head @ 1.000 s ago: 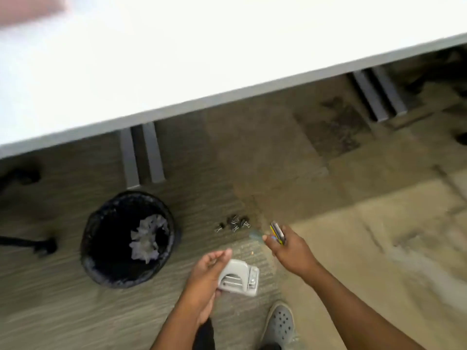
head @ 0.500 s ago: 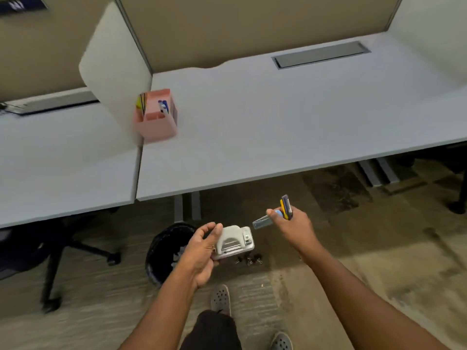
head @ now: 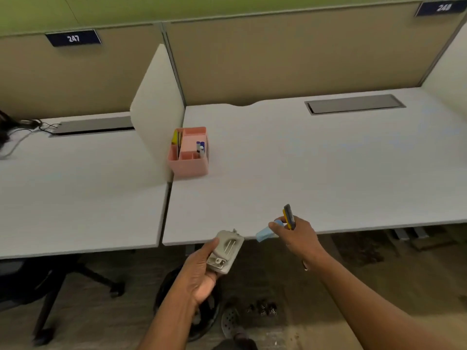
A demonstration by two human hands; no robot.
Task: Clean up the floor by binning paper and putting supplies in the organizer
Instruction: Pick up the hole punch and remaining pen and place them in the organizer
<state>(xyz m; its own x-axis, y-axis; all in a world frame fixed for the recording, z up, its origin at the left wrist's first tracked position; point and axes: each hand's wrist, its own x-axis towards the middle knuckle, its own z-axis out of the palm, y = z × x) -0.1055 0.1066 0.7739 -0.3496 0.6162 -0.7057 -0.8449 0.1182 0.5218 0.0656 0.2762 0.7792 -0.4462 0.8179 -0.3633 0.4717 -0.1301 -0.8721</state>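
Note:
My left hand point(head: 199, 274) grips a grey hole punch point(head: 225, 251) just below the desk's front edge. My right hand point(head: 295, 236) holds a yellow and dark utility knife point(head: 288, 215) upright and pinches a light blue eraser-like piece point(head: 264, 233) over the desk edge. A pink organizer point(head: 188, 164) with pens and a yellow item inside stands on the white desk point(head: 316, 173), beside a white divider panel. A black bin point(head: 202, 322) sits on the floor under my left arm, mostly hidden. Several binder clips point(head: 262, 309) lie on the carpet.
A second white desk point(head: 75, 203) joins on the left, with a black office chair point(head: 50, 294) beneath it. Cable-tray slots run along the back of both desks. Beige partition walls carry signs 247 and 248. My grey shoe point(head: 230, 322) is near the clips.
The view has risen from the floor to the desk tops. Both hands have lifted toward the desk edge, still carrying the hole punch, the knife and the blue piece.

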